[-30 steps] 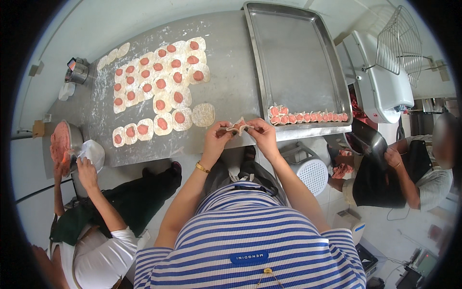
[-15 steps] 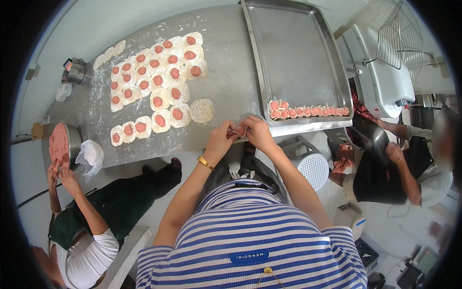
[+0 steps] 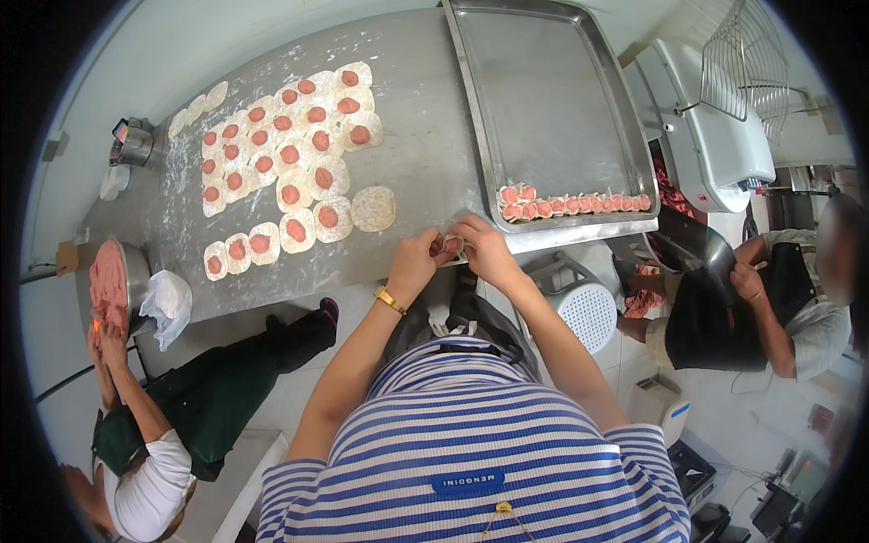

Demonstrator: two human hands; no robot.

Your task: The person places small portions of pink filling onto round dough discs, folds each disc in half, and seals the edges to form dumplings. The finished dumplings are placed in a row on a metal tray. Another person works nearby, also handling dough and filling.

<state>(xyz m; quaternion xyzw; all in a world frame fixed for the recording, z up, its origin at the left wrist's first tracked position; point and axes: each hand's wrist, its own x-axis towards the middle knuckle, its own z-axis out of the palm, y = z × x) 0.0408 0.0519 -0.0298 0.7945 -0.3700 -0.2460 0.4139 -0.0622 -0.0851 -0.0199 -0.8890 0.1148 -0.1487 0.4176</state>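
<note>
Over the table's near edge, both hands cup one small open-topped dumpling (image 3: pixel 453 244) with pink meat showing at its top. My left hand (image 3: pixel 418 261) closes round its left side with bent fingers. My right hand (image 3: pixel 487 253) presses it from the right, fingers also bent. Left of my hands, rows of pale dough wrappers (image 3: pixel 328 217) lie on the floured metal table (image 3: pixel 421 136), most with a dab of pink meat. A bare wrapper (image 3: pixel 374 209) lies closest to my left hand. Finished dumplings (image 3: pixel 579 205) line the near end of a metal tray (image 3: pixel 552 100).
At the left, a co-worker's hands (image 3: pixel 109 339) are at a metal bowl of pink meat (image 3: pixel 110 276), beside a white plastic bag (image 3: pixel 167 308). Another person holds a dark pan (image 3: pixel 692 240) at the right. A grey stool (image 3: pixel 584 317) and white machine (image 3: pixel 711 127) stand there too.
The dumpling stays between my hands, its meat top now showing more fully. The co-worker's hands at the left have shifted at the bowl; the dark pan at the right has moved slightly.
</note>
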